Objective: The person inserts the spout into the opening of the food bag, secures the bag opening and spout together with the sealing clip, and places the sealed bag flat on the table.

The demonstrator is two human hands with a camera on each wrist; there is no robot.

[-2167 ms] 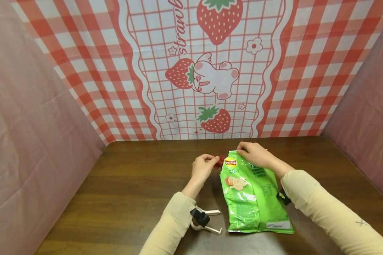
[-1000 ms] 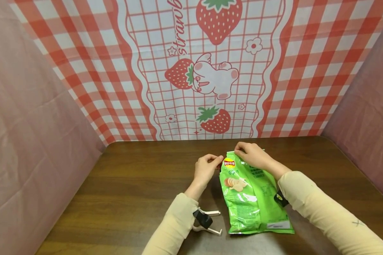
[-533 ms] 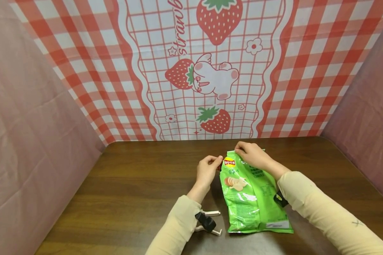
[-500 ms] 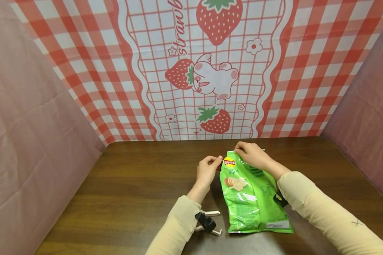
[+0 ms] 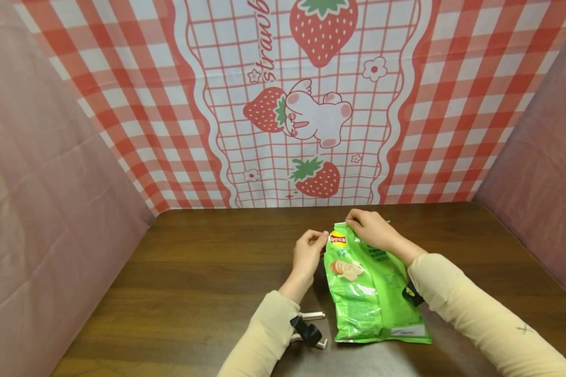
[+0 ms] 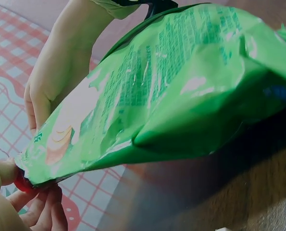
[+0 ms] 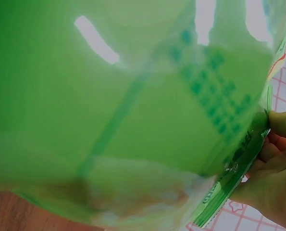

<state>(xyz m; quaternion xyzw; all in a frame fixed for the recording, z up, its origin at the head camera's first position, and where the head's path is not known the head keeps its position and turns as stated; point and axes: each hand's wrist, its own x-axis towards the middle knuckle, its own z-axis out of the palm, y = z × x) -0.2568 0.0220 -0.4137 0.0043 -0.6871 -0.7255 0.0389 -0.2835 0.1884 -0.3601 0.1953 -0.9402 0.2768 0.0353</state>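
Note:
A green snack bag [image 5: 365,298], printed with a yellow-and-red logo and sliced food, stands tilted on the table in the head view. My right hand [image 5: 371,229] pinches its top edge, and in the right wrist view the thumb [image 7: 283,123] presses on the crimped seal. At the bag's upper left corner, my left hand [image 5: 307,255] holds a small glossy red thing [image 6: 23,182] between thumb and fingers. The left wrist view has that red thing right against the bag's corner, mostly covered by the fingers, so I cannot tell its kind.
Below my left wrist lies a white two-armed thing [image 5: 313,315] with one hooked end, partly hidden by the black wrist camera [image 5: 306,332]. The brown wooden table [image 5: 193,293] ends at a red-and-white checked strawberry cloth [image 5: 170,131]. Pink cloth [image 5: 52,183] hangs at both sides.
My left hand has moved slightly right, up to the bag's corner, bringing the red thing there, now hidden in the head view. The bag and right hand have shifted very slightly left.

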